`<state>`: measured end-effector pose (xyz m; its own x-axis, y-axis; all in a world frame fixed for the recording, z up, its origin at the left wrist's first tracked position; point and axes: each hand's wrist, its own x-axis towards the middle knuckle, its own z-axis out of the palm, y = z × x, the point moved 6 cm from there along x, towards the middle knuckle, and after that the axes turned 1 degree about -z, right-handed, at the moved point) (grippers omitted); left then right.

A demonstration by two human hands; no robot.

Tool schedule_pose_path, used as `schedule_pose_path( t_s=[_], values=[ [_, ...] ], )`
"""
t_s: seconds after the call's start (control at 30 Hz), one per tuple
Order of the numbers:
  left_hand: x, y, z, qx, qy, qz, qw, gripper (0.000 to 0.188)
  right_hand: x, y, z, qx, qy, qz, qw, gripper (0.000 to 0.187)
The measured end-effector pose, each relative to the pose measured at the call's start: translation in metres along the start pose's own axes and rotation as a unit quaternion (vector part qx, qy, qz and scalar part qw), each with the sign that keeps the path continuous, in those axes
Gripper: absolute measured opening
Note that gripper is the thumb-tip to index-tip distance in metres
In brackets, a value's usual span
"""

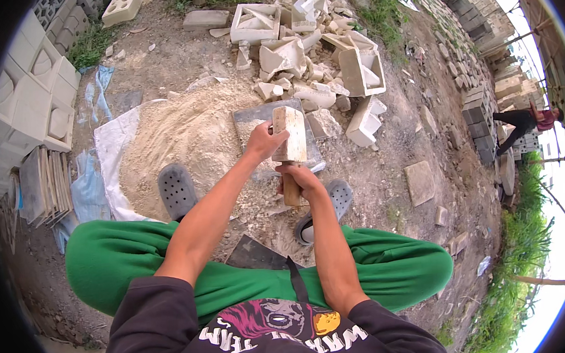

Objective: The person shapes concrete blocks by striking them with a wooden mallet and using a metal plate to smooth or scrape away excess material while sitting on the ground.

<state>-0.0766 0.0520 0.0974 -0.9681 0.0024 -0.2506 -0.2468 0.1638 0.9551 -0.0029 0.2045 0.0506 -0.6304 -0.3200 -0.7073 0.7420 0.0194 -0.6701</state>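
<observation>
A wooden mallet [290,137] with a pale, dusty block head stands upright between my knees. My right hand [303,178] is wrapped round its handle just below the head. My left hand [265,142] grips the left side of the head, thumb across the front. Behind the mallet lies a dark flat slab [243,117] dusted with crumbs, partly hidden by my hands and the mallet. A mound of pale crushed material [182,127] is heaped on a white sheet [109,145] to the left of the slab.
Broken pale blocks [285,56] are piled beyond the slab. My grey clogs [177,186] flank the work spot, with a dark plate [258,252] between my legs. Whole blocks [34,88] and thin boards [47,184] stand at left. Far right, a person [522,123] bends by grey blocks.
</observation>
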Motion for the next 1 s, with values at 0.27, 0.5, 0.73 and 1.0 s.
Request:
schedule_pose_path(
  t_s=[0.27,0.5,0.73,1.0],
  values=[
    [-0.019,-0.007,-0.009,0.084,0.118,-0.053,0.988,0.055,-0.018,-0.018,0.019,-0.432,0.330,-0.060,0.837,0.059],
    [-0.029,-0.014,-0.006,0.136,0.157,-0.005,0.978,0.055,-0.005,-0.012,0.011,-0.373,0.285,-0.111,0.876,0.048],
    [-0.020,-0.052,-0.018,0.126,0.206,0.061,0.968,0.038,0.018,0.004,-0.003,-0.342,0.269,-0.095,0.895,0.048],
    [-0.025,-0.088,-0.033,0.256,0.196,0.059,0.945,0.032,0.026,0.024,-0.015,-0.241,0.210,-0.073,0.945,0.037]
  ],
)
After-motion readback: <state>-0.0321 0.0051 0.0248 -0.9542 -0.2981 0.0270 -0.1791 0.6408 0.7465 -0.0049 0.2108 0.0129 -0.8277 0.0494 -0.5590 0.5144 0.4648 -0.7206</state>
